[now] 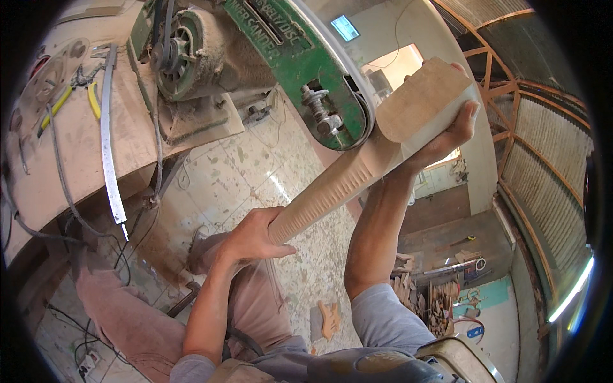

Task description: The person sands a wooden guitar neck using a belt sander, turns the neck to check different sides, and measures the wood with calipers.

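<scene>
A long pale wooden piece [335,191] slants across the middle, its narrow end low on the left and a thick, blunt block end high on the right. Crosswise ridges mark its long face. My left hand [252,235] is closed around the narrow end, thumb along the near side. My right hand [444,137] supports the block end from below and the right, its fingers partly hidden behind the wood. Beside that end is the rounded nose of a green belt sander [306,76]; whether wood and belt touch, I cannot tell.
A dusty motor [185,54] with a pulley sits on the bench [57,166] at the left. Yellow-handled pliers [57,108], a metal strip [110,147] and cables lie there. A curved wooden offcut [329,319] is on the littered floor. Wood scraps [440,300] are stacked at the right.
</scene>
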Available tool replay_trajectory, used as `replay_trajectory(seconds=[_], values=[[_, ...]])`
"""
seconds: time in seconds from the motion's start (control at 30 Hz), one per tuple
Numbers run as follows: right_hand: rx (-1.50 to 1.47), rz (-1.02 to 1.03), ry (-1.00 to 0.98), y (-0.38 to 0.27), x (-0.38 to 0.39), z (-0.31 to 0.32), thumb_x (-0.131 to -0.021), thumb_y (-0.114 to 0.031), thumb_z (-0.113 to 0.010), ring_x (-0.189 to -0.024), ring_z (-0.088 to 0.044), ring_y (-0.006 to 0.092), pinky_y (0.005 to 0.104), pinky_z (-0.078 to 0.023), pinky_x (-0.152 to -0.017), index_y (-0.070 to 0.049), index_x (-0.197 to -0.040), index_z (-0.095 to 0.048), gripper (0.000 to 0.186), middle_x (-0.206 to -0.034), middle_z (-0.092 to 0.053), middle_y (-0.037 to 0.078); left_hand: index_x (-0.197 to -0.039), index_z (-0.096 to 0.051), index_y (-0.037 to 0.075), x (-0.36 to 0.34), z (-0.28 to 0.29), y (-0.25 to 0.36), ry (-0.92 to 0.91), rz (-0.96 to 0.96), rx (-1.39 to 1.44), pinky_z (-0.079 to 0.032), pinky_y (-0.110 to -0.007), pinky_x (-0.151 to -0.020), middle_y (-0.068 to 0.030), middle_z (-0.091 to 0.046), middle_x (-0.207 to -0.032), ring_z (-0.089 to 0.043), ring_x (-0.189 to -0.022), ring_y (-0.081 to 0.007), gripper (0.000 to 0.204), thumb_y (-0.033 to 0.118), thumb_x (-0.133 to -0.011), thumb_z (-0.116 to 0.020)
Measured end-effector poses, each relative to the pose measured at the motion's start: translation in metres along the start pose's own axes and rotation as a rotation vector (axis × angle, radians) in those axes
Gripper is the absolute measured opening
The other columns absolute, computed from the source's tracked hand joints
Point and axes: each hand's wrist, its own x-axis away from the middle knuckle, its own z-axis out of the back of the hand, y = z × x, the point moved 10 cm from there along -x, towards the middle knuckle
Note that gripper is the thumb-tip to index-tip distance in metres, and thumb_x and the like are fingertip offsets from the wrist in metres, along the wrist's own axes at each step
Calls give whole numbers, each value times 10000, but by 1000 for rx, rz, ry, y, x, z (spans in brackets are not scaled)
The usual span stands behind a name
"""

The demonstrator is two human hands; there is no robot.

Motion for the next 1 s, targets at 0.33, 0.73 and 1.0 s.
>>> replay_trajectory(seconds=[0.33, 0.73, 1.0], values=[[240, 144, 42, -9, -2, 6, -1027, -477, -438, -780, -677, 153, 269, -561, -654, 3, -1178, -627, 537, -901, -656, 115, -1163, -689, -29, 2, 10, 0, 45, -48, 32, -536, -373, -895, -198, -741, -1027, -722, -955, -256, 563, 169, -667, -868], [242, 154, 64, -7, 0, 11, -1023, -399, -591, -753, -667, 105, 219, -527, -636, 12, -1155, -632, 434, -872, -677, 71, -1218, -679, -32, 2, 14, -7, 49, -16, 83, -521, -368, -964, -167, -748, -1083, -718, -1008, -251, 585, 149, -689, -851], [372, 250, 62, -15, -1, 10, -1017, -300, -665, -731, -657, 107, 237, -530, -646, 35, -1140, -623, 359, -863, -686, 81, -1203, -707, -21, -1, 9, -16, 18, 31, 158, -527, -340, -909, -155, -757, -1035, -718, -934, -218, 525, 159, -726, -830]])
